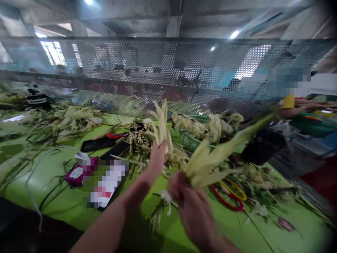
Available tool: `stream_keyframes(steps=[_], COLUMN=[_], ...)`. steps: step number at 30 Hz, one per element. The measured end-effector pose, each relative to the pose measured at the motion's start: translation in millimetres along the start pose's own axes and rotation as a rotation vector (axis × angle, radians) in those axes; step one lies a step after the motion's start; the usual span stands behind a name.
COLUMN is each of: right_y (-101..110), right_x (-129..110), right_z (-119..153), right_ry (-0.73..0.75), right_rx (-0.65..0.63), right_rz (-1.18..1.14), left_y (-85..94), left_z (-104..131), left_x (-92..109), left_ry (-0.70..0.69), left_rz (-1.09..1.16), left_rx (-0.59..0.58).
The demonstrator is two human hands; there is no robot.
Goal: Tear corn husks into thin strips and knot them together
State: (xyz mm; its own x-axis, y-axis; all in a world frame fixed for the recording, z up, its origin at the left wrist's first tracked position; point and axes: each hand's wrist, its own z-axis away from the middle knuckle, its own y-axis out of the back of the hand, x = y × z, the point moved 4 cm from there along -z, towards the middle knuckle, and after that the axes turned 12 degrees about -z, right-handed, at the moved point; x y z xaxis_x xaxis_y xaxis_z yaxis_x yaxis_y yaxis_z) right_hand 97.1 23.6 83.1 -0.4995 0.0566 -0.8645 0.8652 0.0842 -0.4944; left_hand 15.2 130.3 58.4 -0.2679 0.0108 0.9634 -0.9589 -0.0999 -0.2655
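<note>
My left hand [159, 154] is closed round the base of a bunch of pale corn husks [162, 128], which stands up from its fingers. Closer to me and to the right, my right hand [184, 191] is closed on long green-yellow husk leaves [210, 160] that spread up and to the right. Something white [166, 197] hangs below my right hand, too blurred to name. Behind the leaves sits a green basket [188, 138] with husks [214, 128] in it.
Phones [116, 150], a purple tissue pack [79, 174] and a white cable [33, 168] lie left on the green table [65, 207]. Husk piles [76, 119] are behind. Red [226, 203] and yellow rings [240, 191] lie right. A perforated metal screen [147, 77] stands behind.
</note>
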Motion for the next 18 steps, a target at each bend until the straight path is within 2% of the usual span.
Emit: stream_keyframes(steps=[2, 5, 7, 11, 16, 18], right_y=[18, 50, 62, 64, 66, 66], right_x=[-14, -33, -35, -23, -18, -17], right_z=[-20, -58, -73, -75, -72, -72], right_ry=[0.076, 0.236, 0.236, 0.128, 0.172, 0.155], right_rx=[0.096, 0.248, 0.266, 0.233, 0.243, 0.236], right_rz=[0.022, 0.014, 0.06, 0.051, -0.009, -0.083], left_y=[-5.1, -16.8, -21.0, -20.5, -10.7, -10.3], left_z=[4, 15, 22, 27, 19, 17], left_x=[1, -7, -11, -15, -18, -18], left_ry=[-0.033, 0.053, 0.095, 0.102, 0.159, 0.133], left_rz=[0.013, 0.026, 0.003, -0.042, -0.062, -0.081], left_rx=[-0.071, -0.198, -0.246, -0.302, -0.185, -0.183])
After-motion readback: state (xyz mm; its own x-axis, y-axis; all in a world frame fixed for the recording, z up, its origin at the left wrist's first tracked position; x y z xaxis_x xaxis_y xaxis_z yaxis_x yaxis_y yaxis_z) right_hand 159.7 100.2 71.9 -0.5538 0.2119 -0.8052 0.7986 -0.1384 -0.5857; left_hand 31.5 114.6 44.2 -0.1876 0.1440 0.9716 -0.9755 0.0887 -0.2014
